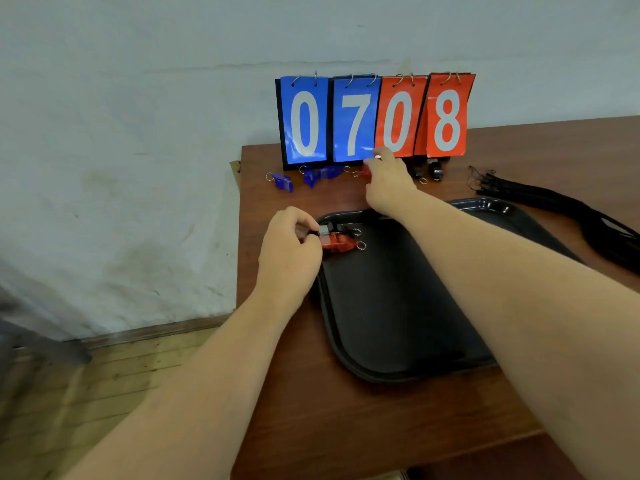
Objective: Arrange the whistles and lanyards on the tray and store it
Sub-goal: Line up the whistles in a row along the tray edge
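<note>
A black tray (398, 323) lies on the brown table. At its far left corner my left hand (289, 251) pinches a red whistle (337, 243), which lies beside a black whistle (334, 228) on the tray. My right hand (388, 183) reaches past the tray to the foot of the scoreboard, its fingers closing around another red whistle (363, 172). Blue whistles (284, 181) (320, 174) lie on the table left of it. Two black whistles (427, 171) stand to its right. A bundle of black lanyards (561, 209) lies at the right.
A flip scoreboard (374, 119) reading 0708 stands at the table's back edge against the white wall. The table's left edge (239, 237) drops to a wooden floor. The tray takes up the middle of the table.
</note>
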### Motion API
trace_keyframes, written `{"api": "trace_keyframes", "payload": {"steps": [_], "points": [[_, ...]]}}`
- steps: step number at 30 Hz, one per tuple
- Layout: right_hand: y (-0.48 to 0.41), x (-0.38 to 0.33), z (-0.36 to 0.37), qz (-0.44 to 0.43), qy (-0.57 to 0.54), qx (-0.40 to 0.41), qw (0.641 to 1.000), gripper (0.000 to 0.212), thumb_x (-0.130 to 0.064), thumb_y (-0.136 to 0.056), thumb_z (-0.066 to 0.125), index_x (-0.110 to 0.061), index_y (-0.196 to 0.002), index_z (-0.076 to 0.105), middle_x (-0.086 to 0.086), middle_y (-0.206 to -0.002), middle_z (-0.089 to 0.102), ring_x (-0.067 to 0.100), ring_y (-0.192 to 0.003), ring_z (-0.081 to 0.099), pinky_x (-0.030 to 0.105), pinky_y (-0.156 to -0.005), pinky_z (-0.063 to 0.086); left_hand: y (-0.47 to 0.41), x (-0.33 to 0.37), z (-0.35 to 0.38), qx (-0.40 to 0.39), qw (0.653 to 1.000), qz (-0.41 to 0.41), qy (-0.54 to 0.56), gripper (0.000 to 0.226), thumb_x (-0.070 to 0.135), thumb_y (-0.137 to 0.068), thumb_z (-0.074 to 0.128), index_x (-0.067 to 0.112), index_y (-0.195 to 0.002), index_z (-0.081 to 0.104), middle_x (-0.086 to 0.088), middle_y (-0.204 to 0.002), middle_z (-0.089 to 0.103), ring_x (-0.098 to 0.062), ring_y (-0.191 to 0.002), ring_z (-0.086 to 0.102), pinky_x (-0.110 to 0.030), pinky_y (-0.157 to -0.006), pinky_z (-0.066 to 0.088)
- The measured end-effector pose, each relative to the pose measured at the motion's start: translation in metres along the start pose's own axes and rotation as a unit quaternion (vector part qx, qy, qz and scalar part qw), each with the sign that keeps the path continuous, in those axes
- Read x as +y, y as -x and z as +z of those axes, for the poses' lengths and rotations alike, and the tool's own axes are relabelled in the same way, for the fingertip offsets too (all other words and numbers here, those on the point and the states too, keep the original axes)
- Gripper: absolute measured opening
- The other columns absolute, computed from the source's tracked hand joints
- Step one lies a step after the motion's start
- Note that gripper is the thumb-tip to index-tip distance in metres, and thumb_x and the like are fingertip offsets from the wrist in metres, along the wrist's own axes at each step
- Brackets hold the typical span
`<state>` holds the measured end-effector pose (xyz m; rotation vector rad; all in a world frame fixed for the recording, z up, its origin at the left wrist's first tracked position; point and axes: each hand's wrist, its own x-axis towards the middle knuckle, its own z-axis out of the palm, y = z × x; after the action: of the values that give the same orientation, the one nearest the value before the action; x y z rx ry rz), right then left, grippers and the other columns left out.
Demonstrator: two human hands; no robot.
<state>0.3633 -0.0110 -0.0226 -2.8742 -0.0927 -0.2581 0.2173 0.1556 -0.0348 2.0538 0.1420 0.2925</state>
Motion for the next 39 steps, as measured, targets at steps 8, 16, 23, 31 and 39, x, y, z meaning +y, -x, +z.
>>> {"api": "trace_keyframes", "payload": {"steps": [8,16,23,31,39], "points": [[-0.003,0.004,0.005,-0.02,0.054,-0.021,0.998,0.048,-0.019,-0.097,0.053,-0.017,-0.144,0.043,0.006,-0.147,0.039,0.032,-0.131,0.039,0.043,-0.106,0.037,-0.002,-0.001,0.002,0.002,1.0,-0.001,-0.004,0.02,0.004,-0.091,0.056,0.024,-0.095,0.059,0.005,-0.099,0.058,-0.007,-0.084,0.056,-0.016,-0.061,0.038],[0.01,0.002,-0.01,0.036,0.015,-0.01,0.999,0.03,-0.009,-0.092,0.064,-0.016,-0.121,0.059,0.008,-0.121,0.057,0.025,-0.108,0.058,0.039,-0.091,0.054,-0.002,0.0,0.003,0.008,1.0,0.0,-0.012,0.02,0.004,-0.092,0.056,0.023,-0.097,0.059,0.003,-0.103,0.059,-0.008,-0.085,0.057,-0.016,-0.061,0.039],[0.027,0.015,-0.008,0.014,-0.159,0.099,0.982,0.032,-0.006,-0.087,0.071,-0.021,-0.113,0.061,0.001,-0.13,0.046,0.018,-0.116,0.054,0.019,-0.084,0.046,-0.003,-0.001,0.004,0.012,1.0,-0.003,-0.015,0.02,0.005,-0.093,0.056,0.024,-0.098,0.059,0.003,-0.105,0.059,-0.007,-0.085,0.057,-0.018,-0.063,0.042],[0.084,0.005,-0.034,0.068,-0.406,0.066,0.909,0.04,-0.027,-0.085,0.076,-0.016,-0.121,0.065,-0.004,-0.115,0.064,0.01,-0.105,0.061,0.025,-0.087,0.052,-0.002,0.002,0.003,0.008,1.0,-0.006,-0.013,0.019,0.006,-0.093,0.055,0.022,-0.101,0.058,0.002,-0.108,0.058,-0.007,-0.082,0.056,-0.019,-0.063,0.042],[0.138,-0.011,-0.027,0.053,-0.527,-0.025,0.848,0.013,-0.026,-0.088,0.072,-0.033,-0.097,0.069,-0.008,-0.095,0.072,0.008,-0.089,0.067,0.022,-0.075,0.054,0.0,0.003,0.001,0.009,1.0,-0.004,-0.013,0.02,0.005,-0.092,0.055,0.024,-0.1,0.056,0.002,-0.11,0.056,-0.007,-0.088,0.055,-0.019,-0.067,0.044]]}}
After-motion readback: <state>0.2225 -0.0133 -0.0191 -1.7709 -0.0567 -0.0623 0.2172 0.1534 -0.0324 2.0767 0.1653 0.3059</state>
